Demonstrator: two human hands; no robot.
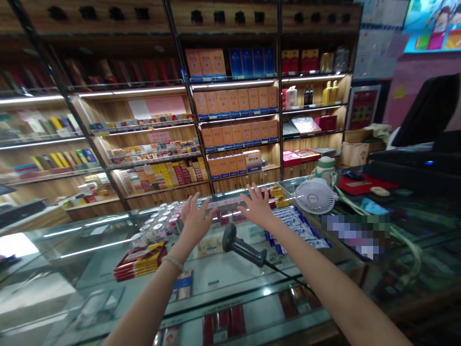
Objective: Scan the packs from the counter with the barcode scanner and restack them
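Both my arms reach forward over a glass display counter (144,283). My left hand (196,216) is open, fingers spread, beside a cluster of small clear jars (160,225). Also open with fingers apart, my right hand (257,206) is near a pile of blue-and-white sachets (293,223). Neither hand holds anything. Between my forearms a dark handheld barcode scanner (245,245) lies on the glass, its cable running off to the right. Red-and-yellow packets (140,261) lie in a stack left of my left wrist. More red-and-yellow packets (277,196) sit just beyond my right hand.
A white round fan (315,196) and a green-and-white bottle (325,168) stand on the right of the counter. Behind the fan is a red mat (367,182), with a dark monitor (428,110) further right. Lit shelves with orange boxes (236,103) line the wall.
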